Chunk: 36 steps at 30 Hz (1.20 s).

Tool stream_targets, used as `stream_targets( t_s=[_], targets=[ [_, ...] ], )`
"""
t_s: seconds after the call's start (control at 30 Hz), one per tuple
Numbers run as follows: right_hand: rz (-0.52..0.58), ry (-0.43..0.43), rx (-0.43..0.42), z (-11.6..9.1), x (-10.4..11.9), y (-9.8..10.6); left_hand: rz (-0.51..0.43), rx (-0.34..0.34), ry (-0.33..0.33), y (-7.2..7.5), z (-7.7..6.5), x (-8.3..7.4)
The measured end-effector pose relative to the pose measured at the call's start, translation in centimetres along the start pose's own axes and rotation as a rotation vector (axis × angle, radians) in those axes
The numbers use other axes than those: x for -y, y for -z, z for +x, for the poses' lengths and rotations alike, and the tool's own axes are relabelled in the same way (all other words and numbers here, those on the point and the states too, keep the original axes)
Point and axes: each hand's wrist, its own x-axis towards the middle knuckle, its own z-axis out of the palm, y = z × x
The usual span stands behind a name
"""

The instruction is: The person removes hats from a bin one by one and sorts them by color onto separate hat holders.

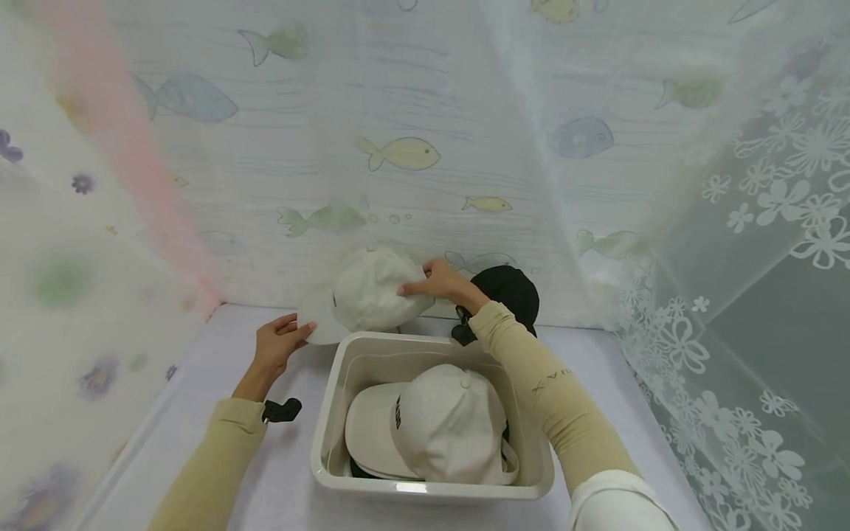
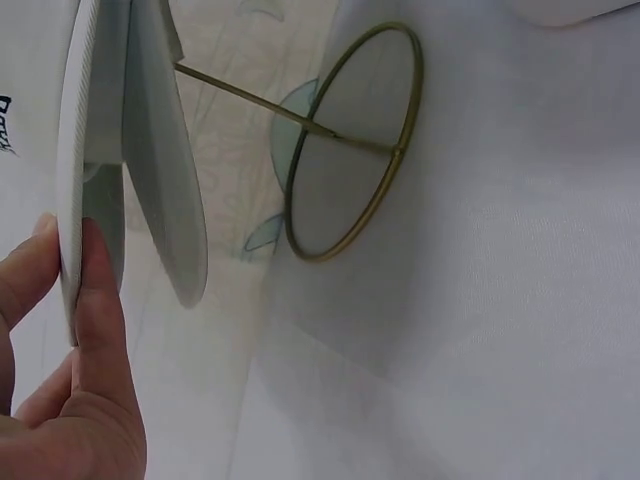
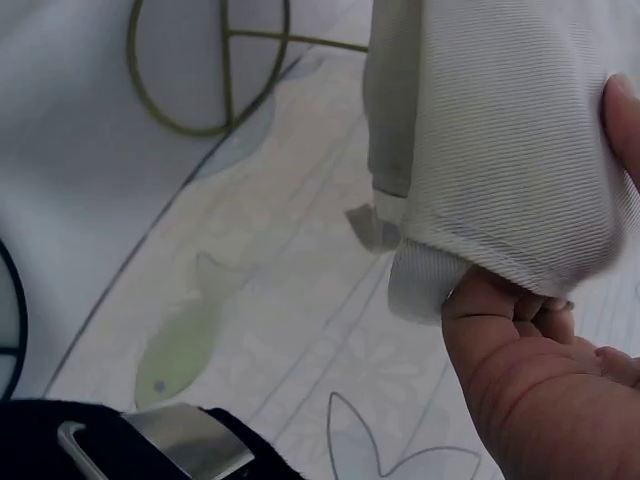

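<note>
A white baseball cap (image 1: 375,295) is held up behind the bin, its brim toward the left. My left hand (image 1: 279,343) pinches that brim (image 2: 75,150) between thumb and fingers. At the cap's other end, my right hand (image 1: 441,284) grips the rear edge, with the fingers partly hidden under the fabric (image 3: 510,150). A second pale brim (image 2: 165,180) shows just beneath the held one in the left wrist view. Under the caps stands a gold wire stand (image 2: 397,150) with a ring base; its top is hidden.
A cream plastic bin (image 1: 323,431) stands in front of me, holding a beige cap (image 1: 451,420) with something dark beneath. Behind my right forearm is a black cap (image 1: 508,291). A dark ring (image 3: 24,315) shows at the right wrist view's edge. Fish-patterned curtain (image 1: 405,153) hangs behind the table.
</note>
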Motion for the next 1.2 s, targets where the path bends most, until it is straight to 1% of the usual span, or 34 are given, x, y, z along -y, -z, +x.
stream_targets(
  t_s=[0.17, 0.37, 0.5, 0.6, 0.7, 0.8, 0.93, 1.0, 1.1, 1.2],
  targets=[
    [-0.036, 0.017, 0.004, 0.5, -0.4, 0.0, 0.002, -0.004, 0.001, 0.1, 0.0, 0.0],
    [-0.07, 0.04, 0.018, 0.8, -1.2, 0.0, 0.02, -0.012, -0.021, 0.1, 0.0, 0.2],
    [-0.135, -0.008, 0.046, 0.8, -1.6, 0.1, 0.018, 0.006, -0.017, 0.2, 0.2, 0.5],
    [-0.183, -0.069, 0.073, 0.8, -1.7, 0.2, 0.007, 0.023, -0.013, 0.2, 0.4, 0.8],
    [-0.209, -0.125, 0.099, 0.8, -1.6, 0.3, 0.004, 0.03, -0.003, 0.1, 0.6, 1.1],
    [-0.239, -0.174, 0.123, 0.9, -1.5, 0.3, 0.004, 0.026, 0.022, 0.1, 0.8, 1.2],
    [-0.241, -0.202, 0.146, 1.0, -1.4, 0.3, 0.009, 0.043, 0.081, 0.0, 1.1, 1.1],
    [-0.222, -0.203, 0.153, 1.0, -1.3, 0.4, 0.02, 0.062, 0.109, 0.1, 1.2, 0.7],
    [-0.191, -0.2, 0.159, 1.1, -1.3, 0.6, 0.046, 0.084, 0.129, 0.2, 1.2, -0.1],
    [-0.177, -0.165, 0.144, 1.0, -1.3, 0.9, 0.048, 0.083, 0.149, 0.1, 1.1, -0.8]
  ],
)
